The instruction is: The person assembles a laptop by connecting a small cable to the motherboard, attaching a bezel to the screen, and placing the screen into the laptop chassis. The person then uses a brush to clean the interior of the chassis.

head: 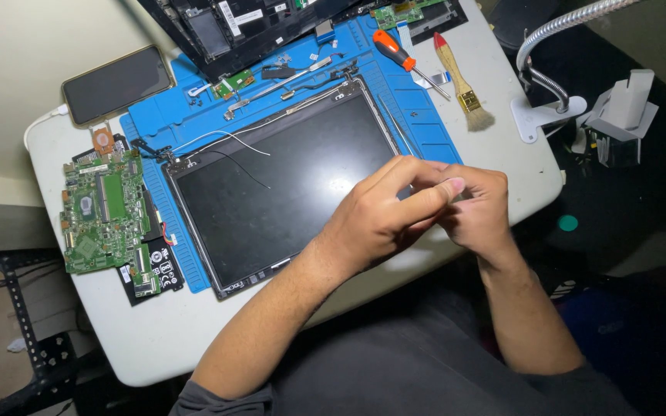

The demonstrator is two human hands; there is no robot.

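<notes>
My left hand (383, 212) and my right hand (478, 208) meet over the right edge of a dark laptop screen panel (271, 192) that lies flat on a blue work mat (194, 115). The fingers of both hands are pinched together against each other; whatever sits between them is too small or hidden to tell. Thin white and black wires (229, 146) run across the panel's upper left corner.
A green circuit board (102, 212) lies at the left, a phone (117, 83) above it. An open laptop base (233, 27), an orange-handled screwdriver (398, 55), a brush (464, 88), small screws and a lamp base (537, 115) line the far side.
</notes>
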